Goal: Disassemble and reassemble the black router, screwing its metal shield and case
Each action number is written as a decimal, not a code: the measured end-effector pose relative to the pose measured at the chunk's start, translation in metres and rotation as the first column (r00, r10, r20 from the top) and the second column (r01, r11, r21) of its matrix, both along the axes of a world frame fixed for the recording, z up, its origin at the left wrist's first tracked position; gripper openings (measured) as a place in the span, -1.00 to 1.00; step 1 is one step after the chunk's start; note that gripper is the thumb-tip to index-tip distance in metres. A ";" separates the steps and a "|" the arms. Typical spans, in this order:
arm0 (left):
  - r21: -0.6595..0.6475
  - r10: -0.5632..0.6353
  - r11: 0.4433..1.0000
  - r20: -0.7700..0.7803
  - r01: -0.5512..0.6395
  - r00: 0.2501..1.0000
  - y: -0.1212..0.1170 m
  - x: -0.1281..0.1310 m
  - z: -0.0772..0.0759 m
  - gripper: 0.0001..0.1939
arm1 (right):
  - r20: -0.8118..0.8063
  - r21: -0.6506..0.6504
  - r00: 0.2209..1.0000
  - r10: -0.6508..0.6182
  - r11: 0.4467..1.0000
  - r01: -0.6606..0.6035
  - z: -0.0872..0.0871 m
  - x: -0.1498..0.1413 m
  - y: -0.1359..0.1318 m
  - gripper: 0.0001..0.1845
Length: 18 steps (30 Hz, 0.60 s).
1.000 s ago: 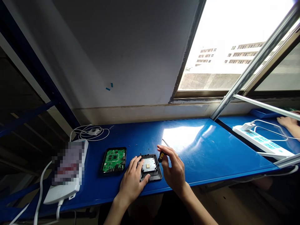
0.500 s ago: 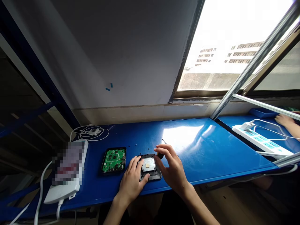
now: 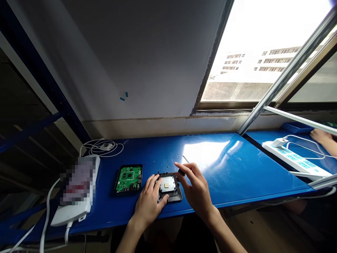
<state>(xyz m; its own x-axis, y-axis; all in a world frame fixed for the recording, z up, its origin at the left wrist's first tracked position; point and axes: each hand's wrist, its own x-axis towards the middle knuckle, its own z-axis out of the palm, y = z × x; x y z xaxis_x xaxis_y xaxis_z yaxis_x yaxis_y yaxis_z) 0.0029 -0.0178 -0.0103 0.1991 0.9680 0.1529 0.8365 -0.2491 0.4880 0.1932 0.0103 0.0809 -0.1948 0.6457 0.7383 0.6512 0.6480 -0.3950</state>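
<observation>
A black plastic case half lies on the blue table, with a silver metal plate fixed inside it. On the plate's middle is a small beige square pad. My left hand grips the case half from its left side, thumb near the front edge. Over its right edge, my right hand pinches a short black-handled screwdriver between thumb and fingers; its tip is hard to make out. To the left is another black case half holding a green circuit board.
Several tiny screws lie behind the case. A thin metal rod lies beyond my right hand. A white power strip with a blurred item on it and a coiled white cable are left. Right are another power strip and a person's hand.
The black handle has tilted slightly in my right fingers, and that hand has shifted a little to the right. My left hand stays on the case half. The view has turned slightly.
</observation>
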 end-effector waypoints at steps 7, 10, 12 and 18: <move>-0.007 -0.002 1.000 0.003 0.002 1.000 0.000 0.000 0.000 -0.44 | -0.012 -0.034 1.000 0.010 0.999 -0.010 -0.001 0.002 -0.004 -0.62; -0.006 0.001 1.000 0.009 -0.001 1.000 -0.001 0.000 0.000 -0.44 | -0.019 -0.005 1.000 -0.002 1.000 0.002 0.000 0.004 -0.005 -0.69; -0.003 0.001 1.000 0.012 -0.001 1.000 -0.001 0.000 0.000 -0.45 | -0.030 -0.007 1.000 0.003 1.000 -0.003 0.000 0.006 -0.005 -0.67; -0.007 0.000 1.000 0.008 0.000 1.000 0.000 0.000 0.001 -0.45 | -0.020 -0.063 1.000 -0.013 0.998 0.012 -0.005 0.006 -0.002 -0.63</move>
